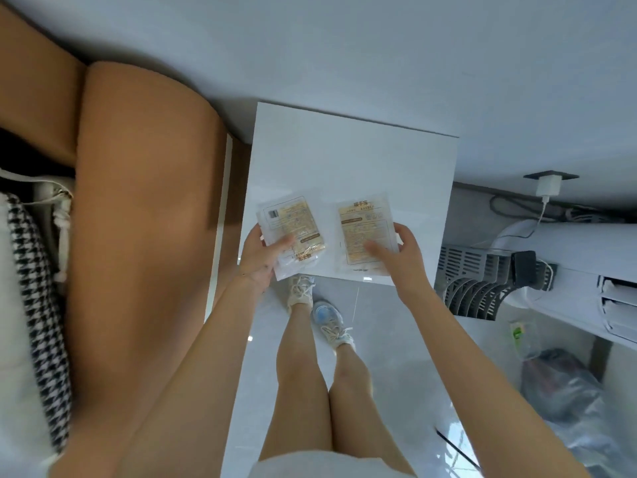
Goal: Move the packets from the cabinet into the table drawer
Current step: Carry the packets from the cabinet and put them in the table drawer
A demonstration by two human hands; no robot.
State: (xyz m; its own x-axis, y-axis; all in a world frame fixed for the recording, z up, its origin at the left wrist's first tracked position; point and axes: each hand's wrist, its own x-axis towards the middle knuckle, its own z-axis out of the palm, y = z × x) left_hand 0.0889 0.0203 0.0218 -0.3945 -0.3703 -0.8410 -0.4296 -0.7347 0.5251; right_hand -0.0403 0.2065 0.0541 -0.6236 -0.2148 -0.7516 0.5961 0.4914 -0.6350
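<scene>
A person's left hand (260, 258) grips one clear packet (296, 225) with an orange printed label, thumb across its front and fingers behind. The right hand (405, 257) holds a second packet (362, 229) the same way, thumb on its face. Both packets sit side by side, slightly apart, over the near edge of a glossy white worktop (344, 157). Below it, the person's pale sneakers (301, 291) stand on a shiny tiled floor (396, 339). A white charger (548, 186) is plugged in at right.
</scene>
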